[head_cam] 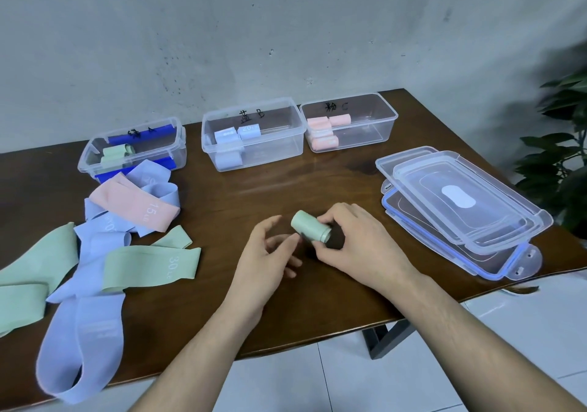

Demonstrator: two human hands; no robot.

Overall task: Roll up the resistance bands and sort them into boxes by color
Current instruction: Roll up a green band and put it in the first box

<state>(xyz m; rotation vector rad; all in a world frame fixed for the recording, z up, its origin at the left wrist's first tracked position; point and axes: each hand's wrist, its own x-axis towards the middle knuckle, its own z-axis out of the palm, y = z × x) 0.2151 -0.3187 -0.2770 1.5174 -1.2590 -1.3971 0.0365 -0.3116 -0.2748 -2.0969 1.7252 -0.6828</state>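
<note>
While our right hand (352,240) grips a finished green roll (309,228) with fingers and thumb curled round it, just above the middle of the table, our left hand (265,254) sits beside it with loosely bent fingers, its fingertips near the roll's end but holding nothing.

We judge the sorting to be roughly half done. At the back, the left box (95,157), the one with blue clips, already holds a couple of green rolls (116,152); the middle box (286,151) holds pale blue rolls (236,133), and the right box (381,125) holds pink rolls (324,132). The roll in our hand still has to go into the left box.

On our left lies the unrolled heap: a pink band (139,206), two green bands (149,264) and several pale blue bands (92,332), overlapping one another. All of these remain to be rolled and boxed.

We work at a dark brown wooden table (317,300) set against a stained grey wall (286,30). Stacked clear lids (460,202) rest at the right, a leafy plant (562,145) stands beyond that corner, and pale floor tiles (508,332) show below the near edge.
</note>
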